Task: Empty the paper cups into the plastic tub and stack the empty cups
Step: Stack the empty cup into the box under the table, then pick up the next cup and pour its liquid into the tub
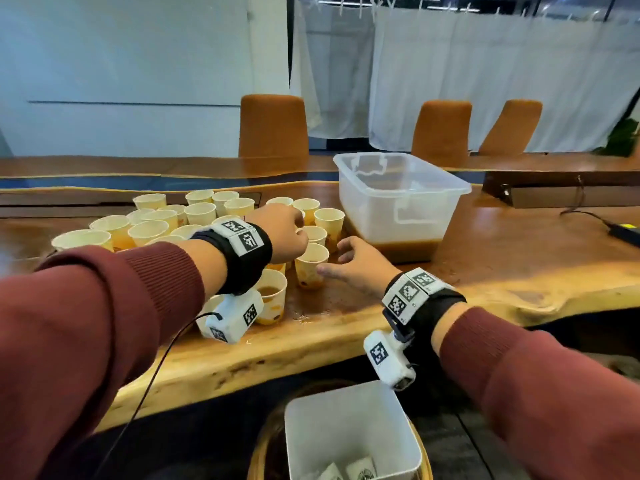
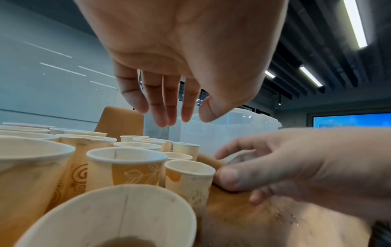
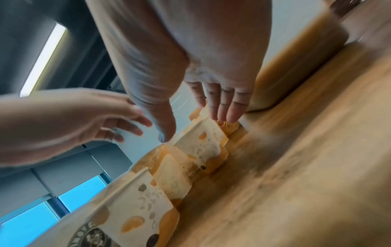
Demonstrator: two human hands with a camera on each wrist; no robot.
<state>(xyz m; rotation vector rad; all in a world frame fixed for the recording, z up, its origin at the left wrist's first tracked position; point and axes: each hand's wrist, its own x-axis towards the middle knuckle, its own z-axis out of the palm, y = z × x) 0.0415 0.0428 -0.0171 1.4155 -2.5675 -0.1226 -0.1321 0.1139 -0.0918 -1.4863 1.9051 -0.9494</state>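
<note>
Several paper cups crowd the wooden table; some hold brown liquid, like the near cup. To their right is the clear plastic tub, with brown liquid at its bottom. My left hand hovers over the cups; in the left wrist view its fingers hang relaxed and hold nothing. My right hand is spread around one cup, thumb in front and fingers behind. The blurred right wrist view shows its straight fingers and thumb on either side of that cup.
Below the table's near edge, a white bin holding packets sits in a woven basket. Small wet spots lie near the cups. A black adapter with its cable lies at far right. Orange chairs line the far side.
</note>
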